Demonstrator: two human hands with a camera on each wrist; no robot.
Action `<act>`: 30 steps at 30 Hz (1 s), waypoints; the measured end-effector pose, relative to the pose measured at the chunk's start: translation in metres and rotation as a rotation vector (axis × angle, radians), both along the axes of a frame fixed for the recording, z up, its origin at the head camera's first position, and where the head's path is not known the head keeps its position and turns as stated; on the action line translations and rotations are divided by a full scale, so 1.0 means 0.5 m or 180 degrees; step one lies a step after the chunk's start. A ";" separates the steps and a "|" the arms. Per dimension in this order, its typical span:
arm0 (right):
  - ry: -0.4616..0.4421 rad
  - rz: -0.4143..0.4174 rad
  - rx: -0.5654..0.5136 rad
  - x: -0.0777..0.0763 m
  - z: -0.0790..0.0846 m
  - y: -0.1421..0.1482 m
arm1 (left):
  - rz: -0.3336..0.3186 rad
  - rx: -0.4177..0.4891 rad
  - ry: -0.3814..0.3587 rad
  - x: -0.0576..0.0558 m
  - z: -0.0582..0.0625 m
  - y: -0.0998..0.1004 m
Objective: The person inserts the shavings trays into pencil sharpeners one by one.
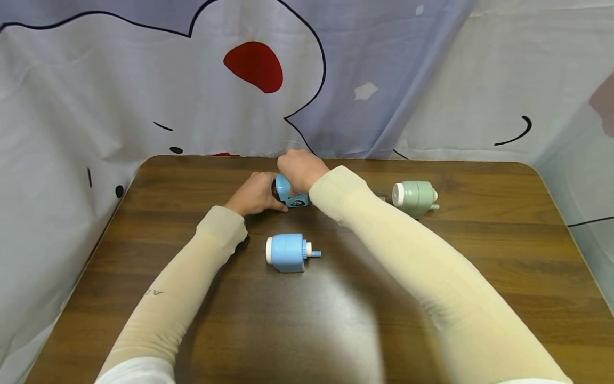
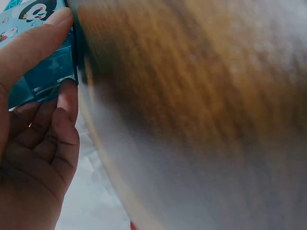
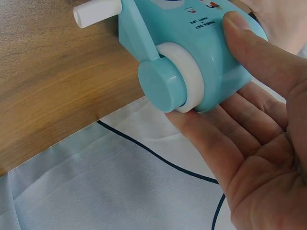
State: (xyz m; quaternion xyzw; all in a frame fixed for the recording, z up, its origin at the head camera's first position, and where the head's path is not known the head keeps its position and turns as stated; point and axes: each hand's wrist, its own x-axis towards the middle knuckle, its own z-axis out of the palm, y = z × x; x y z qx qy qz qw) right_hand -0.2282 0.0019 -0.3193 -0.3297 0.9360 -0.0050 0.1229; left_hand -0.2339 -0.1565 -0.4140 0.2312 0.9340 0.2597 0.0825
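A teal hand-crank pencil sharpener (image 1: 298, 201) with a panda print is at the back of the table, between both hands. My left hand (image 1: 256, 194) grips its left end; in the left wrist view the thumb lies along the printed side and the fingers are under the see-through teal part (image 2: 50, 72). My right hand (image 1: 303, 169) holds the other end from above. In the right wrist view its thumb presses the body and its fingers curl beneath, near the white ring (image 3: 184, 72) and the crank with a white handle (image 3: 98, 12).
A light blue sharpener (image 1: 288, 253) lies nearer on the wooden table (image 1: 268, 325), its crank end pointing right. A green sharpener (image 1: 416, 197) is at the right, beyond my right sleeve, which partly hides a small dark item beside it. A printed curtain (image 1: 364, 64) hangs behind the table.
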 end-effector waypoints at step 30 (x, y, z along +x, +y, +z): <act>-0.0106 -0.0069 0.0237 -0.006 0.005 0.004 | -0.0024 -0.0043 -0.0181 -0.010 -0.009 0.014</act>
